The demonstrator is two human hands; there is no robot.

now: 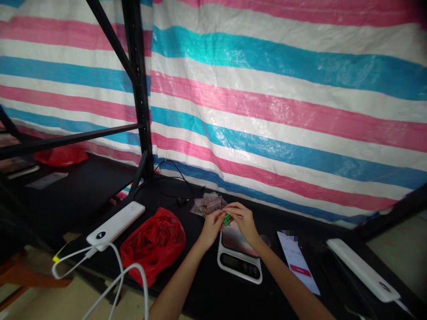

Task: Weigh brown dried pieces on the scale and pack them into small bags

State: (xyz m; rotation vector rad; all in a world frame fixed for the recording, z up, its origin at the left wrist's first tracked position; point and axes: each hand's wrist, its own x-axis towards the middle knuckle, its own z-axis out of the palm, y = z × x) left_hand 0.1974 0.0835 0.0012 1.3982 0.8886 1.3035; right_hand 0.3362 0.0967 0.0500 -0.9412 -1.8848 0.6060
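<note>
Above the far end of a white kitchen scale (240, 266), both my hands meet around a small green packet (227, 219). My left hand (212, 226) has its fingers closed on the packet's left side. From the right, my right hand (243, 218) pinches the same packet, its fingers partly covering it. What the packet contains cannot be made out. Just behind my hands lie several clear zip bags (207, 203) with small brownish contents. Left of the scale sits a crumpled red plastic bag (155, 244).
A white power bank (116, 224) with a white cable (120, 262) lies at the left. To the right are a phone (298, 262) with a lit screen and another white power bank (363, 269). A black metal post (142, 102) rises before a striped tarp (283, 102).
</note>
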